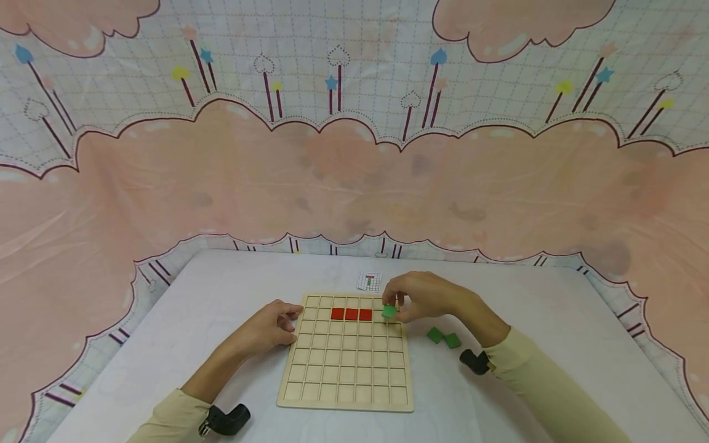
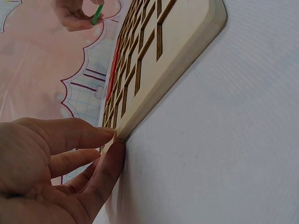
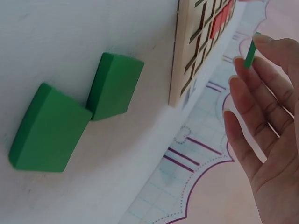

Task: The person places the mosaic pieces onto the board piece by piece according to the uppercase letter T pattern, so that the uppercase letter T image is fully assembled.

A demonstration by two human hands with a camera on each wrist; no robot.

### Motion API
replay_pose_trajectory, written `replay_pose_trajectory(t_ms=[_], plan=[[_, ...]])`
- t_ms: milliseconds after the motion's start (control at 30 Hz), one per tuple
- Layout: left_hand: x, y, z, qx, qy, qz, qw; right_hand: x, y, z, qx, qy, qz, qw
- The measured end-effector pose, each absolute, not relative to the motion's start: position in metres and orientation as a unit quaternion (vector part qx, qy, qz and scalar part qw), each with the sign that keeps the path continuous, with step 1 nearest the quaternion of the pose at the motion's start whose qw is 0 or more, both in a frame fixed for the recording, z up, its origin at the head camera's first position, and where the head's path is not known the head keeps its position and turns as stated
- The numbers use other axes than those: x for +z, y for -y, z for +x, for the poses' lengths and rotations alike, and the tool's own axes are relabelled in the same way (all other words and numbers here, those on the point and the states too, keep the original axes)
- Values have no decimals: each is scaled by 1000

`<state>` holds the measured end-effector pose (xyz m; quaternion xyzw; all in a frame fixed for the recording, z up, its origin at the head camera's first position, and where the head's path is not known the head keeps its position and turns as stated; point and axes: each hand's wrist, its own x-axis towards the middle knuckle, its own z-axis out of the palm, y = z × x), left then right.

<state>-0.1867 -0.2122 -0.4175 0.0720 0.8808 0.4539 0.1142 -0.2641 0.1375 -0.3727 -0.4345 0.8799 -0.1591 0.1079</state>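
Clock directions are read from the centre of the board in the head view. The held green tile (image 1: 389,311) is between 1 and 2 o'clock, raised above the board's far right part; both wrist views show it edge-on and apart from the surface. The right hand (image 1: 423,296), at 2 o'clock, is grasping this tile between thumb and fingertips.

The wooden board (image 1: 346,407) lies flat, its face divided into square cells. Three red tiles (image 1: 351,314) sit side by side at 12 o'clock, in the second row from the far edge, one per cell.

The left hand (image 1: 271,327) is between 9 and 10 o'clock. It is not clenched: fingertips rest against the board's left edge, thumb nearer the wearer, with no object enclosed.

Two loose green tiles (image 1: 444,338) lie between 2 and 3 o'clock, off the board, just beside each other; their corners appear to touch.

A small card (image 1: 369,282) lies between 12 and 1 o'clock, just beyond the far edge, printed with a grid bearing red and green marks.

All rests on a white tabletop (image 1: 232,277). Behind it hangs a pink-and-white patterned cloth (image 1: 354,184). Both sleeves (image 1: 545,381) are pale, with a black device (image 1: 473,362) at each wrist.
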Motion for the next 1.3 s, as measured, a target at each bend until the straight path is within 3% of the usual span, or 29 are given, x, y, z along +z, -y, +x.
replay_pose_trajectory(t_ms=[1300], plan=[[-418,212,-187,451,-882,74,112,-384,-89,-270,-139,-861,-473,126]])
